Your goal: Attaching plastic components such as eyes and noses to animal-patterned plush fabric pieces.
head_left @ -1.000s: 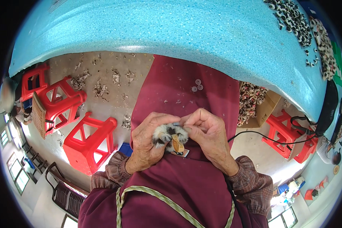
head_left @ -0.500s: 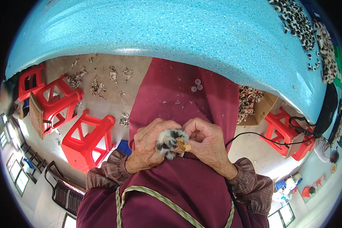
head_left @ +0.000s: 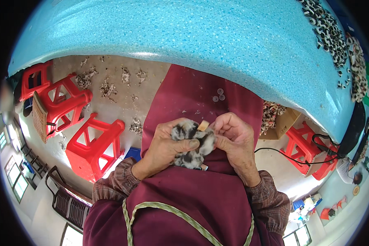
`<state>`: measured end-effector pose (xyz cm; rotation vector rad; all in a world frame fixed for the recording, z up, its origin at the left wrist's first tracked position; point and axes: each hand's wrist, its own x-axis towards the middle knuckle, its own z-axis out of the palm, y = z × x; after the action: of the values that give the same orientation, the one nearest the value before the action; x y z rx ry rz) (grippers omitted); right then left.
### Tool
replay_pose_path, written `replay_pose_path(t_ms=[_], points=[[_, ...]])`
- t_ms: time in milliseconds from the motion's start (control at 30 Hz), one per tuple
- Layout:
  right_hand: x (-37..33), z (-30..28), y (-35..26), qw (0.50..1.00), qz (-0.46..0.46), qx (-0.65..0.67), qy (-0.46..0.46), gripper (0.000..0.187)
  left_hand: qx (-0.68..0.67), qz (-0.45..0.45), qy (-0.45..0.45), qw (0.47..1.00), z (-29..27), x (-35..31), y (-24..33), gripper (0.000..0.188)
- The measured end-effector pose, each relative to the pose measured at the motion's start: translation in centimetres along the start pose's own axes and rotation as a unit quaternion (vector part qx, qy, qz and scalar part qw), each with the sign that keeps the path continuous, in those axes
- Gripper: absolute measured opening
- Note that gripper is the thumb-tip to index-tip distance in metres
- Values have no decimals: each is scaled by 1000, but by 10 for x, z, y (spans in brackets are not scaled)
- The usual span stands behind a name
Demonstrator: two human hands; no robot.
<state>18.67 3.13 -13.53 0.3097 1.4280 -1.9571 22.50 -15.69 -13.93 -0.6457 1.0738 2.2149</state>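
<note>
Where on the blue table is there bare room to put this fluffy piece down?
The blue table is bare across its left and middle, up to the near edge. Its far right is crowded with small black-and-white pieces. Both hands hold the speckled fluffy piece.

A maroon apron (head_left: pixel 201 197) with green braided strap over brown checked sleeves (head_left: pixel 110 186) with gathered cuffs

A speckled blue table (head_left: pixel 184 37) curves across the top; small black-and-white pieces (head_left: pixel 330 33) lie heaped at its far right end. Below its left edge stand red plastic stools (head_left: pixel 92 145) amid scraps on the floor (head_left: pixel 106 86); under its right side sit a cardboard box (head_left: pixel 281 123) and another red stool (head_left: pixel 305 147).
</note>
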Motion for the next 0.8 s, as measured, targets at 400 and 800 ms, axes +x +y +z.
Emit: replay_pose_path(t_ms=[400,800], points=[[6,-24,24,993,-73,92,-20,14,-257,-179,-19,949,9,-10,-4,38],[0,-31,-1,992,4,-110,-53,20,-165,-163,24,972,19,-4,-6,31]])
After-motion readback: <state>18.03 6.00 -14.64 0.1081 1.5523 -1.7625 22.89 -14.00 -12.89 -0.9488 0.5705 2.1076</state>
